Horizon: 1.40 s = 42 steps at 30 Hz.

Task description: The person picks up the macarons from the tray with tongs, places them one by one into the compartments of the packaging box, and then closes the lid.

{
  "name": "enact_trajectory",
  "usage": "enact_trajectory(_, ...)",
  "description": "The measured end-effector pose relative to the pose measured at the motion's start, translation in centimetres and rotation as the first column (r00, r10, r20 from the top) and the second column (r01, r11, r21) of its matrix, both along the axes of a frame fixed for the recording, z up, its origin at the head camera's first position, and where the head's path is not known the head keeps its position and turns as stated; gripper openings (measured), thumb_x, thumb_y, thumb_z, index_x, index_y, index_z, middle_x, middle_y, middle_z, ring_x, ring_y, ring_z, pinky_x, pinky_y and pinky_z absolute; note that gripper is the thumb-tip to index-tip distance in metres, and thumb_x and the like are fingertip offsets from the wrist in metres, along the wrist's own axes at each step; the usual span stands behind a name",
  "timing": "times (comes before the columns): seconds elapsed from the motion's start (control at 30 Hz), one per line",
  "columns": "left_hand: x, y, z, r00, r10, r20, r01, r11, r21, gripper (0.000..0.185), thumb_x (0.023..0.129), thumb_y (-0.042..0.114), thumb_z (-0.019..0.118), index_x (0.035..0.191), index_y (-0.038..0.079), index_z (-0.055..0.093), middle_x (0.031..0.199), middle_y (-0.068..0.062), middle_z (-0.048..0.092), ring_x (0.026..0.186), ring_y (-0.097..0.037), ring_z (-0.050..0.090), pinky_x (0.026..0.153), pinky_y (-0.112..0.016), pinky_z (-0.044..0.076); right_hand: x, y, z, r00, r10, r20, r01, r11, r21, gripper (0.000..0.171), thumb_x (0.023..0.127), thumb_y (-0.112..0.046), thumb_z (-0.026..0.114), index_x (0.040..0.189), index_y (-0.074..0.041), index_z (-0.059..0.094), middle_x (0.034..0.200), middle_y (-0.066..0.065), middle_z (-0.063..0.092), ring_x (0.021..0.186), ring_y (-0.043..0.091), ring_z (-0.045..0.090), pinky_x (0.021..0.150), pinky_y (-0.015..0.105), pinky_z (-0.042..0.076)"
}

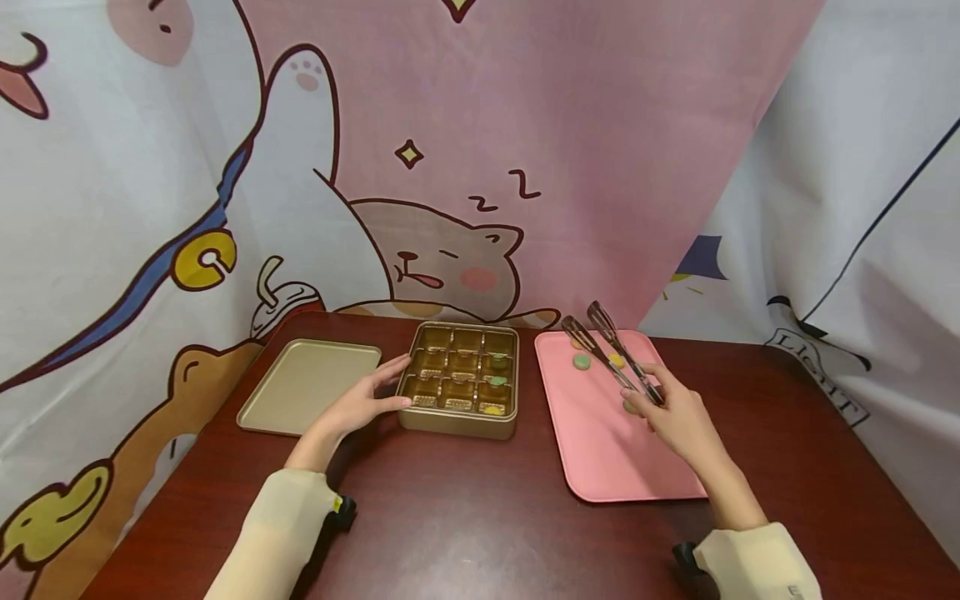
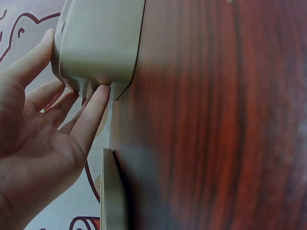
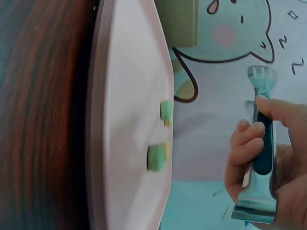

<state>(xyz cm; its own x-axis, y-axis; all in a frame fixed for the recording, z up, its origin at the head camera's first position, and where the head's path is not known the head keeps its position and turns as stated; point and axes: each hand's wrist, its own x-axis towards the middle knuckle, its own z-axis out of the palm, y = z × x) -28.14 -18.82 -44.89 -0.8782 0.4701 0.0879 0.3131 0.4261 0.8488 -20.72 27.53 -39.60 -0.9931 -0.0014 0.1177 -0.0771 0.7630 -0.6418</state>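
Left hand [image 1: 365,403] spread flat against the left wall of the gold compartment box [image 1: 459,379], thumb up along the rim, straight fingertips [image 2: 98,96] touching the box's lower edge; nothing pinched, nothing curled round. Box resting on the dark wooden table [image 1: 480,508], with a green piece [image 1: 497,381] and a yellow piece [image 1: 491,408] in its right-hand column; other cells apparently holding only gold liners.

Just left of the box, flat gold lid [image 1: 309,384], lying apart from the hand's wrist side.

Right of the box, well apart from it, right hand [image 1: 678,417] curled round the handle end of metal tongs [image 1: 611,352], thumb on top and fingers [image 3: 247,143] wrapped beneath. Tongs raised, pointing away from the person, their two tips slightly parted over the far end of the pink tray [image 1: 600,450], gripping nothing.

On the tray, right of the box: a green macaron [image 1: 582,361] near the tong tips, a yellow one [image 1: 616,360] just beyond it, another piece mostly hidden by the right hand. Behind the box, cartoon cat backdrop [image 1: 442,258].
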Motion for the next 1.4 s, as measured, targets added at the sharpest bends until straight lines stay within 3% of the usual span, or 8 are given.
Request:
enact_trajectory(0.13, -0.1, -0.1, -0.1, 1.0, 0.003, 0.0, -0.003, 1.0, 0.006, 0.071, 0.095, 0.012, 0.067, 0.155, -0.002, 0.03, 0.165, -0.022, 0.02, 0.142, -0.049, 0.036, 0.116, -0.064, 0.025, 0.8, 1.3, 0.0, 0.999, -0.019, 0.044, 0.02, 1.0, -0.005, 0.06, 0.097, -0.031, 0.063, 0.138, 0.005, 0.039, 0.113, 0.031, 0.066, 0.068, 0.012, 0.062, 0.057, 0.025, 0.047)
enact_trajectory(0.4, 0.0, 0.0, 0.0, 1.0, 0.003, 0.013, -0.003, 1.0, 0.0, 0.074, 0.095, 0.013, 0.067, 0.156, 0.0, 0.029, 0.166, -0.02, 0.019, 0.143, -0.048, 0.035, 0.117, -0.063, 0.023, 2.6, 3.2, -0.9, 0.998, -0.05, 0.023, 0.051, 0.999, -0.007, 0.051, 0.1, -0.03, 0.06, 0.141, -0.004, 0.043, 0.084, 0.014, 0.07, 0.061, 0.004, 0.058, 0.056, 0.023, 0.049)
enact_trajectory(0.57, 0.0, 0.2, 0.0, 0.999, 0.007, 0.032, -0.007, 1.0, 0.007, 0.075, 0.094, 0.014, 0.068, 0.156, 0.002, 0.028, 0.166, -0.019, 0.019, 0.144, -0.047, 0.034, 0.118, -0.062, 0.023, 3.6, 4.8, -1.1, 0.996, -0.088, 0.028, 0.084, 0.99, 0.113, 0.052, 0.099, -0.035, 0.06, 0.136, -0.001, 0.047, 0.094, 0.022, 0.067, 0.072, 0.019, 0.062, 0.06, 0.029, 0.043)
enact_trajectory(0.7, 0.1, 0.2, 0.0, 0.999, 0.004, 0.04, -0.005, 1.0, 0.012, 0.075, 0.094, 0.012, 0.067, 0.157, 0.002, 0.027, 0.166, -0.018, 0.018, 0.145, -0.047, 0.032, 0.118, -0.062, 0.022, 4.4, 6.7, -1.4, 0.997, -0.076, 0.031, 0.07, 0.981, 0.182, 0.049, 0.097, -0.03, 0.063, 0.128, 0.007, 0.051, 0.114, 0.031, 0.064, 0.093, 0.036, 0.066, 0.07, 0.039, 0.05)
enact_trajectory(0.77, 0.0, 0.1, 0.0, 1.0, -0.001, 0.031, 0.001, 1.0, 0.008, 0.074, 0.095, 0.012, 0.067, 0.156, 0.001, 0.027, 0.166, -0.019, 0.018, 0.145, -0.048, 0.032, 0.118, -0.063, 0.022, 4.9, 7.5, -1.8, 0.997, -0.075, 0.011, 0.071, 0.976, 0.206, 0.046, 0.095, -0.028, 0.065, 0.126, 0.005, 0.055, 0.112, 0.029, 0.066, 0.094, 0.038, 0.066, 0.07, 0.042, 0.05)
enact_trajectory(0.93, -0.2, 0.0, 0.0, 1.0, -0.01, 0.018, 0.01, 1.0, 0.005, 0.074, 0.095, 0.013, 0.067, 0.156, 0.0, 0.028, 0.166, -0.021, 0.018, 0.144, -0.049, 0.033, 0.117, -0.064, 0.023, 5.9, 8.5, -2.3, 0.994, -0.104, -0.031, 0.108, 0.959, 0.26, 0.043, 0.095, -0.035, 0.067, 0.129, -0.009, 0.059, 0.079, 0.007, 0.068, 0.071, 0.018, 0.058, 0.059, 0.031, 0.04)
enact_trajectory(1.07, -0.3, 0.0, 0.1, 1.0, -0.017, 0.022, 0.017, 1.0, 0.012, 0.072, 0.095, 0.011, 0.066, 0.155, -0.002, 0.027, 0.165, -0.023, 0.017, 0.144, -0.049, 0.032, 0.117, -0.064, 0.022, 6.3, 9.0, -2.3, 0.992, -0.109, -0.059, 0.122, 0.943, 0.309, 0.043, 0.095, -0.035, 0.067, 0.129, -0.01, 0.06, 0.063, -0.005, 0.06, 0.062, 0.009, 0.049, 0.057, 0.029, 0.033)
enact_trajectory(1.4, -0.1, 0.2, 0.2, 0.999, -0.003, 0.04, 0.003, 1.0, 0.005, 0.073, 0.095, 0.009, 0.066, 0.156, -0.001, 0.027, 0.166, -0.02, 0.017, 0.144, -0.048, 0.032, 0.118, -0.063, 0.021, 6.5, 10.7, -3.4, 0.995, -0.091, -0.044, 0.099, 0.968, 0.23, 0.04, 0.09, -0.029, 0.073, 0.12, -0.004, 0.063, 0.095, 0.015, 0.07, 0.068, -0.002, 0.044, 0.057, 0.023, 0.037)
